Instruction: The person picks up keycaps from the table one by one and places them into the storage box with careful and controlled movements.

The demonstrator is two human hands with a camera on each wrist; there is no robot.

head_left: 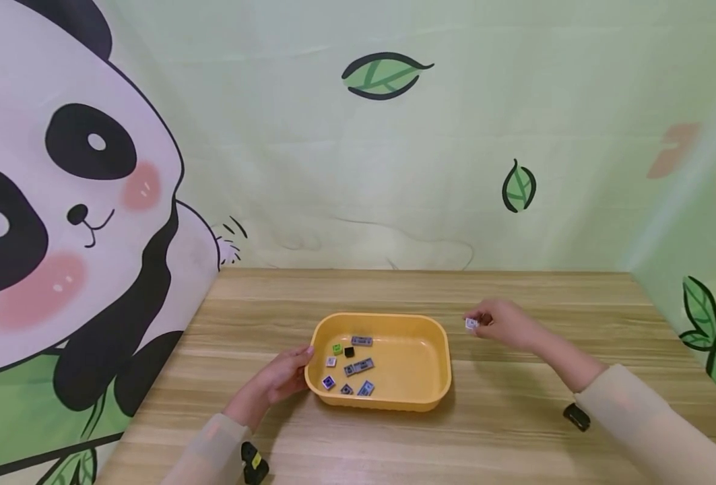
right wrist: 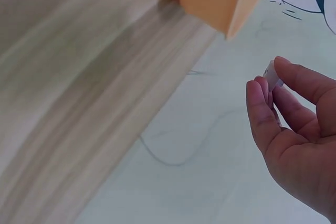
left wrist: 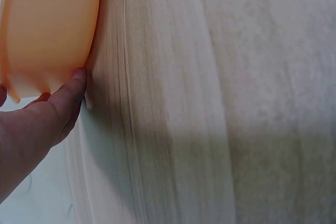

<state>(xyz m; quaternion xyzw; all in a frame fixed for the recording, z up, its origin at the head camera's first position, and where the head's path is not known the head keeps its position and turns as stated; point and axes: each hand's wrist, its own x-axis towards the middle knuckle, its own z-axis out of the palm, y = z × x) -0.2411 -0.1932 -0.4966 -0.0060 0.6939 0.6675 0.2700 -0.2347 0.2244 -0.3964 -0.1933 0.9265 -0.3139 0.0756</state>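
A yellow plastic tray [head_left: 403, 367] sits on the wooden table. At its left end my left hand [head_left: 287, 374] grips the rim, thumb at the top edge and fingers against the outer wall [left wrist: 47, 35]. Beyond the tray's right side, my right hand [head_left: 506, 325] pinches a small white block [head_left: 471, 324] between thumb and fingers, raised above the table. In the right wrist view the white block [right wrist: 272, 76] is partly hidden by the fingertips. Inside the tray's left half lie several small pieces, among them a green block [head_left: 337, 349], a black block [head_left: 349, 351] and a long grey piece [head_left: 362, 341].
A black device with a yellow mark [head_left: 253, 463] is by the left sleeve, and another black device [head_left: 576, 417] by the right sleeve. Behind the wooden table [head_left: 515, 431] hangs a green cloth backdrop [head_left: 285, 168] with a panda and leaves.
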